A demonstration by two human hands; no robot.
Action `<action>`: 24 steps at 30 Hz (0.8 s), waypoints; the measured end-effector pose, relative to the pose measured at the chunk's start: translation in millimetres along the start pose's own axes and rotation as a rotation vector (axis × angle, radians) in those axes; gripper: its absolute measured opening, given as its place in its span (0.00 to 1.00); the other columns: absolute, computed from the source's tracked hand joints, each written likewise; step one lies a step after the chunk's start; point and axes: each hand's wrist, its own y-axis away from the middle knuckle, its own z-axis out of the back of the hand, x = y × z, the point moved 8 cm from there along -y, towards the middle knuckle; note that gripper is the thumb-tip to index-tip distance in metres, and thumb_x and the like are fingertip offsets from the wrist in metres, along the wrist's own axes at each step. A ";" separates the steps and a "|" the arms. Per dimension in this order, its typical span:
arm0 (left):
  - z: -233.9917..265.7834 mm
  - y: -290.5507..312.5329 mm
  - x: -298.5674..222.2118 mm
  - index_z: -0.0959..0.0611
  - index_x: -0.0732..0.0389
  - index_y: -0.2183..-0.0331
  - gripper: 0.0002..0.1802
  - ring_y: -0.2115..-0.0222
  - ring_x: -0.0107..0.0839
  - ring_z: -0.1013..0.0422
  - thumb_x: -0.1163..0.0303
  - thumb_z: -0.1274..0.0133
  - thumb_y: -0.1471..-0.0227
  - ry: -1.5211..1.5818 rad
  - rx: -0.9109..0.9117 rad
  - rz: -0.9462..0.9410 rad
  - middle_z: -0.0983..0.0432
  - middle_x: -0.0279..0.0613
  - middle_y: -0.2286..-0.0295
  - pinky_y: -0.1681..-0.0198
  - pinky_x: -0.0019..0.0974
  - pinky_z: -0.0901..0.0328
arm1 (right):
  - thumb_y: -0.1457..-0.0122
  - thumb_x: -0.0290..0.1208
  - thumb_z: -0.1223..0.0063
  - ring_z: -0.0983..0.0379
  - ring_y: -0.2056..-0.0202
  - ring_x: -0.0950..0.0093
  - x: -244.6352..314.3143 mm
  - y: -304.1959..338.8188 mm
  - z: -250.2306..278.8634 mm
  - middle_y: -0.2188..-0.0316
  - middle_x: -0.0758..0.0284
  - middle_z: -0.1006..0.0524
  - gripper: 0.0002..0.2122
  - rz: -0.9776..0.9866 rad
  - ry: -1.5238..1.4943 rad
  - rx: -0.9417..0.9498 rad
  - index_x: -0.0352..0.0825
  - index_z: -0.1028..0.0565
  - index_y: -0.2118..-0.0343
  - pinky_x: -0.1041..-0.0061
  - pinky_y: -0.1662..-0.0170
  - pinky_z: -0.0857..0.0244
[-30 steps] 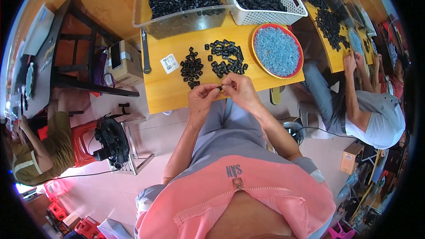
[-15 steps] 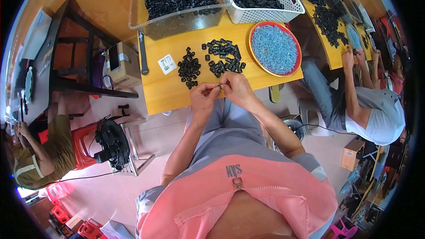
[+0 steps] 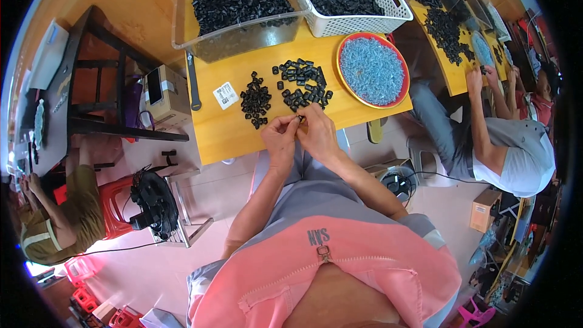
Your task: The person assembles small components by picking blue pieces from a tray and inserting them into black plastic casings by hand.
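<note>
At the front edge of the yellow table, my left hand [image 3: 281,141] and my right hand [image 3: 319,135] meet fingertip to fingertip. Between them they pinch a small black plastic part [image 3: 301,119], mostly hidden by the fingers. Just beyond my left hand lies a pile of small black parts [image 3: 255,99]. Larger black cylindrical parts [image 3: 313,76] are spread beyond my right hand. To their right stands a round red bowl [image 3: 405,85] with a yellow rim, filled with small clear bluish pieces [image 3: 371,68].
A clear plastic bin [image 3: 243,41] and a white perforated basket [image 3: 358,26], both holding black parts, stand at the table's back. A white label [image 3: 226,95] and black strap [image 3: 193,82] lie left. Another person [image 3: 507,149] works at the right-hand table; a black stool [image 3: 118,79] stands left.
The view has shifted slightly, so the table and its contents sit a little further left. My right hand has tilted more upright; both hands still pinch the small part together.
</note>
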 end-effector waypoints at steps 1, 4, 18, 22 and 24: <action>0.5 -0.1 0.1 0.21 0.68 0.74 0.04 0.77 0.18 0.32 0.79 0.46 0.57 -0.010 -0.020 0.009 0.25 0.36 0.77 0.74 0.20 0.37 | 0.60 0.18 0.48 0.31 0.75 0.62 0.3 0.1 0.1 0.75 0.59 0.32 0.12 0.002 0.000 0.000 0.30 0.30 0.69 0.69 0.73 0.36; -0.2 -0.2 0.4 0.21 0.69 0.74 0.04 0.77 0.19 0.32 0.78 0.46 0.57 -0.052 -0.040 0.016 0.25 0.36 0.78 0.74 0.21 0.37 | 0.61 0.18 0.47 0.31 0.75 0.61 -1.5 0.3 1.7 0.75 0.59 0.32 0.12 -0.009 0.031 -0.006 0.30 0.30 0.69 0.69 0.73 0.36; 21.5 1.9 -6.9 0.24 0.64 0.67 0.08 0.77 0.23 0.29 0.72 0.49 0.52 -0.110 -0.050 0.067 0.27 0.35 0.75 0.75 0.23 0.34 | 0.59 0.20 0.46 0.31 0.73 0.62 -12.4 -79.6 79.6 0.76 0.57 0.31 0.10 0.099 0.137 -0.227 0.29 0.30 0.71 0.67 0.70 0.37; 32.7 1.2 -2.8 0.23 0.64 0.70 0.06 0.77 0.21 0.30 0.72 0.49 0.52 -0.151 -0.062 0.059 0.28 0.34 0.75 0.75 0.22 0.36 | 0.57 0.20 0.49 0.30 0.67 0.60 -6.5 -146.7 121.8 0.69 0.56 0.29 0.12 0.226 0.247 -0.404 0.28 0.30 0.66 0.67 0.64 0.37; 29.9 0.9 -1.0 0.23 0.64 0.70 0.06 0.77 0.21 0.30 0.73 0.49 0.53 -0.218 -0.030 0.026 0.27 0.34 0.75 0.75 0.23 0.36 | 0.56 0.19 0.49 0.31 0.66 0.59 -12.8 -167.6 134.2 0.68 0.56 0.29 0.13 0.262 0.261 -0.462 0.29 0.30 0.65 0.67 0.62 0.37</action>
